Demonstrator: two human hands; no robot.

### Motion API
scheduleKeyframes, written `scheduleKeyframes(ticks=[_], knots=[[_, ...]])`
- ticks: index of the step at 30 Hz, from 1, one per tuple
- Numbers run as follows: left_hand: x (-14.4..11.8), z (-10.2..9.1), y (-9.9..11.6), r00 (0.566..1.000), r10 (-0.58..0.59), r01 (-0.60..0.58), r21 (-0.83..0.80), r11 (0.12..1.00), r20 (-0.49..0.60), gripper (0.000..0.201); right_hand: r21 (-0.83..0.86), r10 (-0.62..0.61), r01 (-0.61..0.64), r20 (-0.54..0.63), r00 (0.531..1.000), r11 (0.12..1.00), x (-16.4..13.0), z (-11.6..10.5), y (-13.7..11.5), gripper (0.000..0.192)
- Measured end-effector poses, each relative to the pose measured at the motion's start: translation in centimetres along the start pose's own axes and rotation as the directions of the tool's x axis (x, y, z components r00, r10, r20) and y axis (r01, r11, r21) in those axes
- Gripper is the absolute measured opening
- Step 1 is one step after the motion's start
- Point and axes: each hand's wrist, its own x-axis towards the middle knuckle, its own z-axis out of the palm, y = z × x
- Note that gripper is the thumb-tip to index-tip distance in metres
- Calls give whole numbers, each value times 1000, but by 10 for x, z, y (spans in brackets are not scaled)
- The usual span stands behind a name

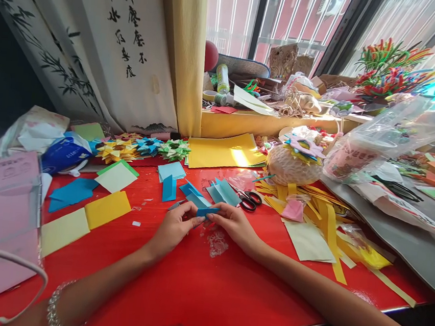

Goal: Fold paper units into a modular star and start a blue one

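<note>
I see both hands, left hand and right hand, each grip pinched shut on the blue paper above the red counter, scissors nearby.

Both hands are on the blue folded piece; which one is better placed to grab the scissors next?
Right. The right hand lies just below the scissors, with only bare red table between. The left hand is farther off and pinches the blue folded piece too.

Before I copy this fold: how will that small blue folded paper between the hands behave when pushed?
The blue folded paper, pinched by left hand and right hand, looks thin: probably light and floppy. On the glossy red table it would likely slide easily.
</note>
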Motion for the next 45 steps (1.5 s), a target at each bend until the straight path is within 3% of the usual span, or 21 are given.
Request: scheduleKeyframes(ticks=[5, 10, 17, 23, 29, 32, 35, 37, 40, 45], knots=[[1, 2, -5, 993, -49, 66, -156, 985, 111, 21, 44, -14, 18, -95, 995, 999, 2, 0, -1, 20], [1, 1, -3, 991, -79, 101, -218, 971, 109, 23, -31, -13, 12, -34, 999, 999, 3, 0, -5, 21], [-2, 1, 4, 998, -57, 59, -89, 994, 27, 22, -187, -36, 41, 33, 999, 981, -3, 2, -4, 26], [-2, 1, 8, 999, -48, 51, -184, 982, 21, 22, -133, 36, -28, 52, 998, 991, -3, 2, -6, 30], [-2, 0, 3, 999, -33, 33, -6, 999, -1, 29, -169, 45, -34, 61, 997, 985, -6, 4, -6, 27], [-3, 1, 3, 990, 86, -77, 83, 994, -115, 23, -132, 67, -63, 25, 997, 989, -7, 5, -9, 26], [-6, 0, 6, 933, 303, -246, 271, 931, -193, 21, -20, 90, -90, -26, 996, 996, -6, 6, -13, 23], [-7, -1, 8, 910, 402, -335, 387, 859, -104, 23, 39, 94, -92, -44, 995, 995, -5, 7, -14, 21], [-9, -2, 9, 901, 433, -402, 442, 802, 34, 24, 134, 96, -93, -19, 995, 987, -5, 8, -14, 21], [-10, -1, 8, 903, 429, -397, 449, 801, 32, 25, 221, 102, -87, -59, 993, 971, -11, 15, -13, 22]])
